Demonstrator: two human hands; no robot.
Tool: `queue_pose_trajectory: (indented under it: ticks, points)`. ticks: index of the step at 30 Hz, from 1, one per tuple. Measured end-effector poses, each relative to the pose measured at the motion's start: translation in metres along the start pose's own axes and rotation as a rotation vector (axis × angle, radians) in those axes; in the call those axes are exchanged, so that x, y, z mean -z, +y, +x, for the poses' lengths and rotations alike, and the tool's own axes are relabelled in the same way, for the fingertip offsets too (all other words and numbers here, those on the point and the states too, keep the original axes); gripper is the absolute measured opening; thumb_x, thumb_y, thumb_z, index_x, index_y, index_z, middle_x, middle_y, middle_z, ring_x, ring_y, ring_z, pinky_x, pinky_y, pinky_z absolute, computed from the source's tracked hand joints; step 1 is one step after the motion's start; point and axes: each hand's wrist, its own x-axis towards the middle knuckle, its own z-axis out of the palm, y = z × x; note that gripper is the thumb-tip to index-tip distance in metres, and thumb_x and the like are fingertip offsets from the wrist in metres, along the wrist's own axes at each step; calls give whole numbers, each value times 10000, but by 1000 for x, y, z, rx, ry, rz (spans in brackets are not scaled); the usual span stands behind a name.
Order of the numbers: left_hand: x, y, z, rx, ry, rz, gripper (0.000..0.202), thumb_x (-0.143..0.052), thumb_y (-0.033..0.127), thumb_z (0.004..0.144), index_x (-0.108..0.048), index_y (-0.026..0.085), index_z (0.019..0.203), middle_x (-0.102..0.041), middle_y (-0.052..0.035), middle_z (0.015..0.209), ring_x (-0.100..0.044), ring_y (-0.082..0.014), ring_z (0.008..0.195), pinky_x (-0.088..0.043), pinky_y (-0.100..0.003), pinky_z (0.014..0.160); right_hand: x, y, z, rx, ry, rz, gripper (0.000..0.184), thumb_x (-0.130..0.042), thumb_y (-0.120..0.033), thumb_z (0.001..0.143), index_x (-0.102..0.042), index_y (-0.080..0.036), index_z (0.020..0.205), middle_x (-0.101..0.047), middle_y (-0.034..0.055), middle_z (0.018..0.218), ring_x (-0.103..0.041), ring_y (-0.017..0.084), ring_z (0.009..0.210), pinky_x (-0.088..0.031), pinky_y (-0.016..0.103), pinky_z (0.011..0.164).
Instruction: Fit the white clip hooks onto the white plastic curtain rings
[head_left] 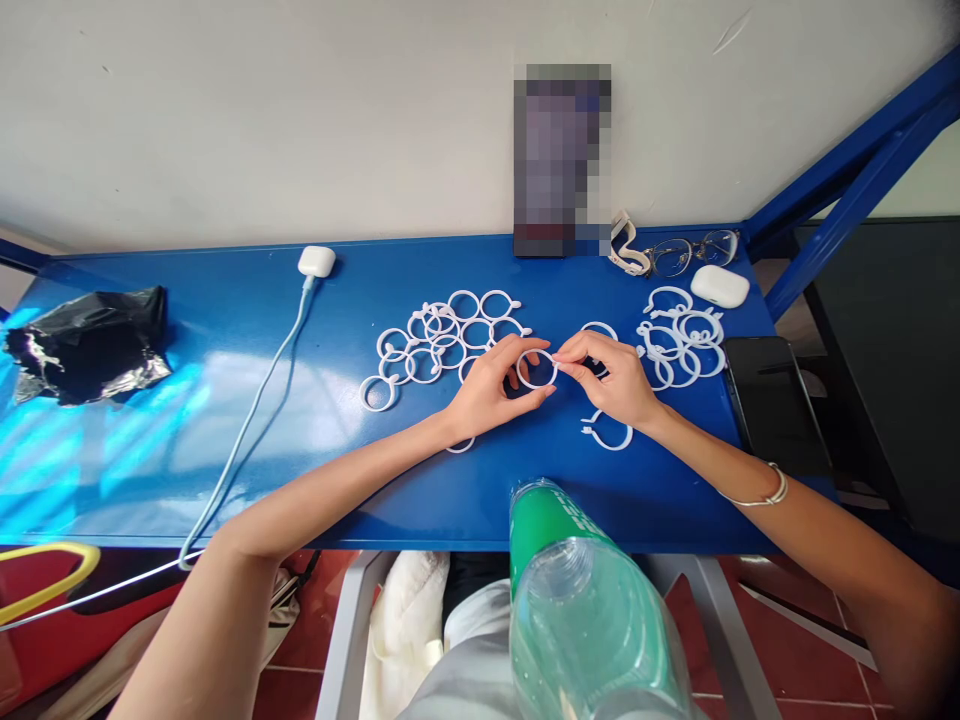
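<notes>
Both my hands meet over the middle of a blue table (225,400). My left hand (491,390) and my right hand (611,380) pinch the same white plastic ring (537,370) from either side, fingers closed on its rim. A pile of several white rings (442,340) lies just left of my left hand. Another heap of white rings (679,340) lies right of my right hand. One open white ring (609,434) rests on the table below my right wrist, and part of another ring (461,446) shows under my left wrist.
A clear bottle with a green label (577,600) stands near me at the table's front edge. A black phone (772,400) lies at right, glasses (686,255) and a white earbud case (720,286) behind it. A white charger with cable (315,262) and a black bag (90,340) sit at left.
</notes>
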Motion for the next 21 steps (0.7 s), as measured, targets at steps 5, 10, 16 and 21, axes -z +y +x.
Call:
queue_pose_trajectory:
  ticks: [5,10,16,21]
  points:
    - [0,0,0,-2,3,9,372,-669,338,821,-556,191,1143,-583,-35,907,-553,-108,679,-484,-207,583,0,-1,0,11,-1,-2,123,-575,-203,919,-611,-208,801,-681,45,798,-656,200,761,-515,340,676]
    - [0,0,0,-1,0,2,369,-661,340,825,-559,178,1140,-592,-32,885,-554,-109,671,-479,-208,583,0,0,0,14,2,-8,121,-582,-181,912,-606,-204,796,-676,40,791,-648,189,745,-508,327,669]
    - [-1,-1,0,-3,2,-15,363,-662,322,820,-566,168,1134,-599,-24,865,-550,-102,660,-481,-206,588,-1,2,-1,14,5,-9,118,-583,-166,907,-604,-203,797,-668,35,783,-642,185,734,-503,318,656]
    - [-2,-2,0,-1,-8,-43,360,-660,304,819,-568,162,1137,-590,-17,844,-538,-94,643,-477,-201,583,1,0,-1,10,-8,-11,125,-580,-138,904,-594,-209,803,-663,39,786,-634,181,736,-498,315,656]
